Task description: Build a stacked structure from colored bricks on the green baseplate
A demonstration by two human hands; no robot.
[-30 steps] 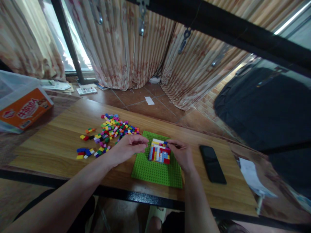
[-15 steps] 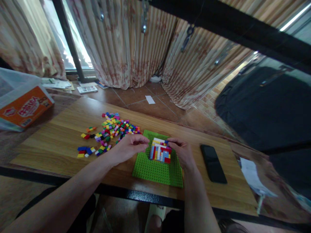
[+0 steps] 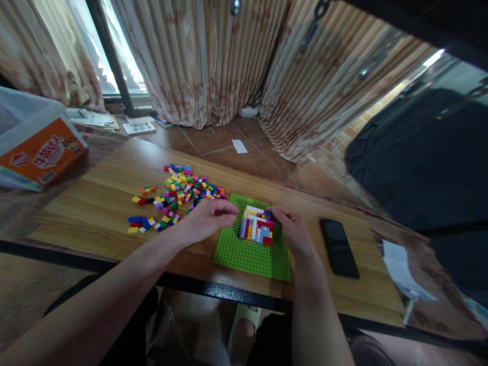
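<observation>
A green baseplate [image 3: 244,259] lies on the wooden table. Fixed on its far half is a flat patchwork of toy building bricks [image 3: 254,231] in white, red, yellow and light blue. My right hand [image 3: 293,229] is at the patchwork's far right corner, fingertips closed on a small blue brick [image 3: 268,214] there; the fingers partly hide it. To the left, my left hand [image 3: 211,218] hovers over the plate's left edge, thumb and fingers apart, and nothing shows between them. Beyond it spreads a pile of loose bricks [image 3: 190,188] in many colours.
A black phone [image 3: 339,248] lies on the table right of the plate. Past the table's left end stands a clear plastic box with an orange label [image 3: 48,152]. Papers [image 3: 398,264] hang off to the right. Striped curtains [image 3: 206,66] drop to the tiled floor behind.
The view has shifted slightly, so the table sits a little higher and further right. My right hand stays at the patchwork's far right corner; my left hand keeps nearly the same pose.
</observation>
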